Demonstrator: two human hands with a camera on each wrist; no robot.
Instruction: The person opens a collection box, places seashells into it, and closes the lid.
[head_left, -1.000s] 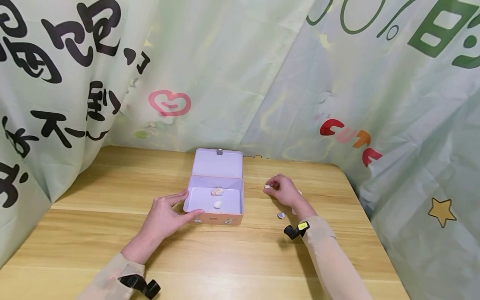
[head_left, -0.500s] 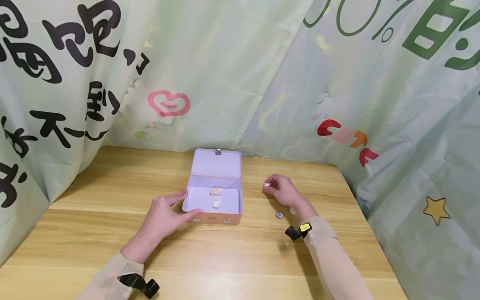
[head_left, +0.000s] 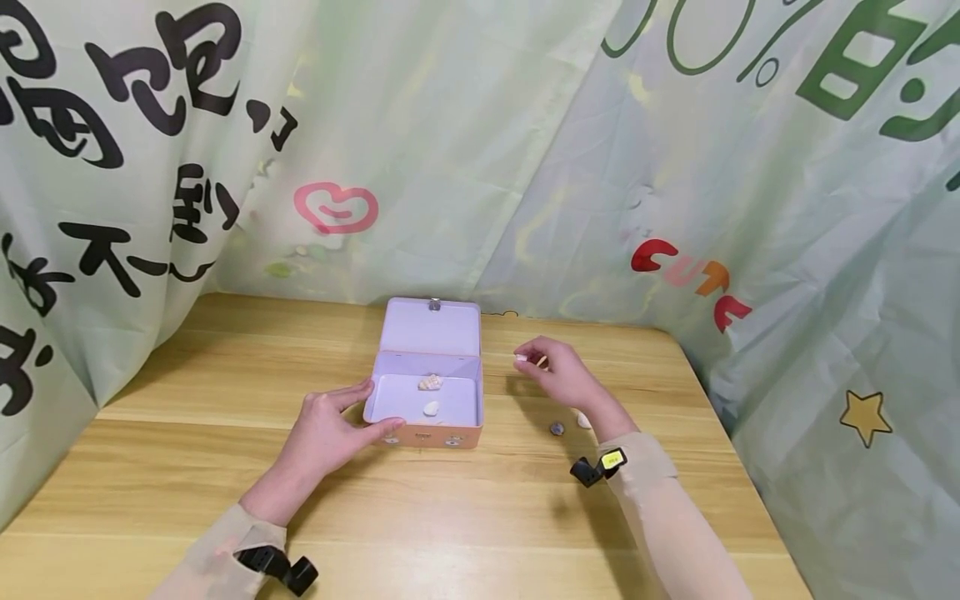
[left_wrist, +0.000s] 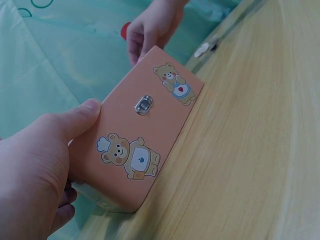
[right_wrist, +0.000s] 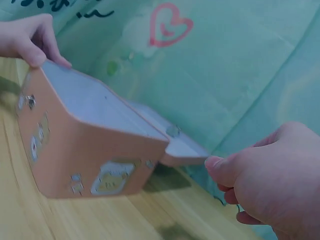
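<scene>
A tin box (head_left: 423,437), lavender inside and orange outside, stands with its lid up. My left hand (head_left: 326,433) grips its left front corner, thumb over the front rim. Inside lie a knobbly pinkish seashell (head_left: 430,382) and a smooth white shell (head_left: 431,409). Right of the tin, my right hand (head_left: 562,375) pinches a small white shell-like piece (head_left: 521,357) between thumb and fingertips, above the table. The right wrist view shows this hand (right_wrist: 280,180) beside the raised lid, the piece hidden by the thumb. Bear pictures and a metal clasp (left_wrist: 144,105) mark the tin's front.
A dark purplish shell (head_left: 557,428) and a white shell (head_left: 583,420) lie on the wooden table (head_left: 450,525), close to my right wrist. A printed curtain (head_left: 420,150) hangs along the table's back and sides. Each sleeve carries a small black wrist camera (head_left: 279,568).
My right hand has risen off the table and shifted left toward the tin, with the white piece in its fingers. My left hand keeps its grip on the tin.
</scene>
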